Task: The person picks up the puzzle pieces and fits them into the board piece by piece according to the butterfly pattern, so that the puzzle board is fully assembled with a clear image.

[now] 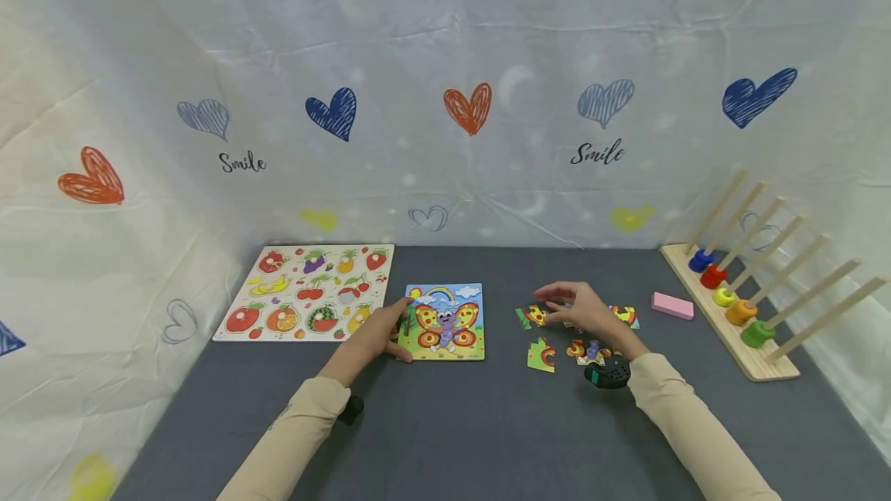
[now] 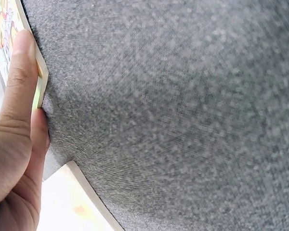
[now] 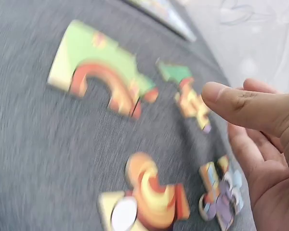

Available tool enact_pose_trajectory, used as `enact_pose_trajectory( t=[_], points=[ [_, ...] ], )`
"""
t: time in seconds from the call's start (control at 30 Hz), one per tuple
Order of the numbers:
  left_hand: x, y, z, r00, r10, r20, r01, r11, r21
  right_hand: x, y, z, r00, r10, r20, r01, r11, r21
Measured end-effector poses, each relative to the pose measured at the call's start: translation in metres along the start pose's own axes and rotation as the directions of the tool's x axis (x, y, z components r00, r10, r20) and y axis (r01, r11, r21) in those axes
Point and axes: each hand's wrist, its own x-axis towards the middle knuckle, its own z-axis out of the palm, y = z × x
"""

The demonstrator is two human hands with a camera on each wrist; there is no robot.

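A square butterfly picture board [image 1: 445, 323] lies flat in the middle of the table. My left hand [image 1: 376, 335] holds its left edge, thumb near the lower corner and fingers further up; the left wrist view shows the thumb [image 2: 23, 72] against the board's rim. Loose jigsaw pieces lie right of the board. Above the back ones hovers my right hand [image 1: 581, 308], fingers bent loosely, nothing between them. Below it in the right wrist view are a green corner piece [image 3: 94, 53], a green-and-yellow piece [image 3: 188, 96], an orange swirl piece [image 3: 156, 197] and purple-blue pieces [image 3: 224, 197].
A fruit peg puzzle board [image 1: 302, 292] lies at the left, close to the butterfly board. On the right are a pink block [image 1: 672, 305] and a wooden peg stand [image 1: 738, 315] with tall rods and coloured rings. A printed cloth [image 1: 459, 45] hangs behind the table.
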Motion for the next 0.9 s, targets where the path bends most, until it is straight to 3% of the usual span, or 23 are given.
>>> enact_pose_trajectory(
  t=[0.37, 0.6, 0.8, 0.9],
  points=[
    [0.001, 0.0, 0.0, 1.0, 0.008, 0.004, -0.008, 1.0, -0.002, 0.0, 0.009, -0.004, 0.997, 0.0, 0.074, 0.013, 0.983, -0.185],
    [-0.004, -0.002, -0.006, 0.995, 0.094, -0.016, -0.094, 0.995, -0.011, 0.007, 0.006, -0.004, 0.997, -0.015, 0.075, 0.041, 0.932, -0.36],
    [0.0, -0.002, 0.0, 1.0, 0.002, 0.004, -0.002, 1.0, 0.008, 0.006, 0.005, -0.003, 0.998, -0.014, 0.059, 0.035, 0.933, -0.358],
    [0.001, -0.002, 0.0, 1.0, -0.002, 0.002, 0.002, 1.0, 0.016, 0.003, 0.005, -0.002, 0.999, -0.008, 0.032, 0.018, 0.95, -0.312]
  ],
)
